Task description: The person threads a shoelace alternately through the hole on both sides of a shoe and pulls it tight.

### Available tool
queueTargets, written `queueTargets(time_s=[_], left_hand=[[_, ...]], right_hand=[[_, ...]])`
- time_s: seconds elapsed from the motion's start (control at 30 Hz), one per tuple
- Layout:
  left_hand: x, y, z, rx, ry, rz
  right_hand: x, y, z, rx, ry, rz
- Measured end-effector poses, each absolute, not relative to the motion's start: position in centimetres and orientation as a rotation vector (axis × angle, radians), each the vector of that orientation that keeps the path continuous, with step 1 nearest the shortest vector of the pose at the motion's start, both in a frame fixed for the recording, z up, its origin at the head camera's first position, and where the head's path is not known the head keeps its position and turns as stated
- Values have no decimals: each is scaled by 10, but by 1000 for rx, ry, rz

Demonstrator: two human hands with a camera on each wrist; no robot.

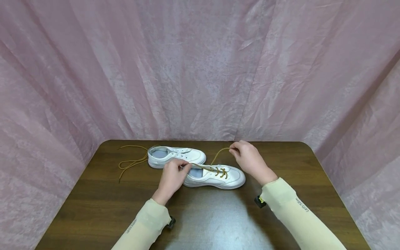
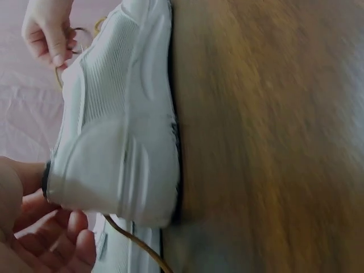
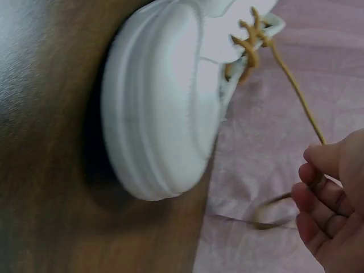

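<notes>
A white sneaker [image 1: 232,177] lies on the table, toe to the right, with a mustard-yellow shoelace [image 1: 223,172] threaded through its eyelets nearest the toe. Above its heel my left hand [image 1: 174,173] pinches one length of this lace. My right hand [image 1: 249,158], raised beyond the toe, pinches the other length between thumb and fingers. In the right wrist view that yellow lace [image 3: 298,94] runs straight from the eyelets to my right thumb. The left wrist view shows my left fingers [image 2: 48,242] close to the heel; the pinched lace is hidden there.
A second white sneaker [image 1: 195,155] sits just behind, toe also to the right. Its loose yellow lace [image 1: 132,162] trails left over the brown wooden table [image 1: 103,208]. A pink curtain [image 1: 200,76] hangs behind the table and at both sides.
</notes>
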State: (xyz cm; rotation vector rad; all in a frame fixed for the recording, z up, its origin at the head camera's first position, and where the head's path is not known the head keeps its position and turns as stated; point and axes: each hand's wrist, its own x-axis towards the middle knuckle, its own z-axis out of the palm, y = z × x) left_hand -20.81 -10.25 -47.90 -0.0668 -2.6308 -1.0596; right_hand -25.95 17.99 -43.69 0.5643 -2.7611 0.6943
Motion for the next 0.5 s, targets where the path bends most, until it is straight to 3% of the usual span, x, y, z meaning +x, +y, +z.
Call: queueTargets(time_s=[0.5], left_hand=[[-198, -139, -486, 100, -2983, -680]], right_hand=[[-256, 188, -473, 618, -2982, 680]])
